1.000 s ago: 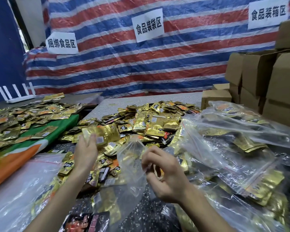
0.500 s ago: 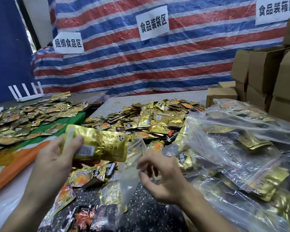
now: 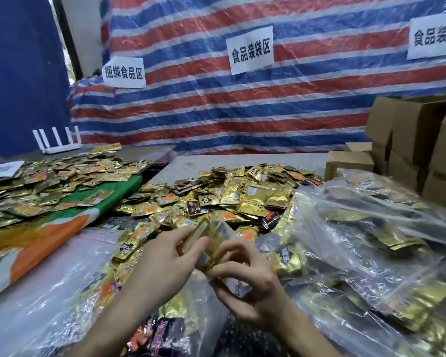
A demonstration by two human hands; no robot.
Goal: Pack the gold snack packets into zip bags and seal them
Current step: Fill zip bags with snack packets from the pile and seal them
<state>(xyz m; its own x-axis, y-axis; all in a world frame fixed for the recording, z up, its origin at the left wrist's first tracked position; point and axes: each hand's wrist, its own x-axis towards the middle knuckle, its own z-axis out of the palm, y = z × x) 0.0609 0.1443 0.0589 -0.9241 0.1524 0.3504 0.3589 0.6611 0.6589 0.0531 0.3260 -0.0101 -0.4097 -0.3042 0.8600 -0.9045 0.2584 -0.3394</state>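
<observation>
Table (image 3: 242, 161), near edge, by the heap (image 3: 245, 194): L hand (image 3: 162, 261) grips a gold packet (image 3: 195, 238), R hand (image 3: 247, 282) pinches the zip bag (image 3: 224, 228) mouth.

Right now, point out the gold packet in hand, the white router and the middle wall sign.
gold packet (image 3: 195, 237): head view, its upper gold face.
white router (image 3: 62, 148): head view, its flat base.
middle wall sign (image 3: 251, 50): head view, its printed centre.

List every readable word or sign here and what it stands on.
"捆绑食品区": left paper sign on the striped tarp.
"食品装袋区": middle paper sign.
"食品装箱", cut off by the frame edge: right paper sign.
Print on the snack packets: too blurred to read.
</observation>
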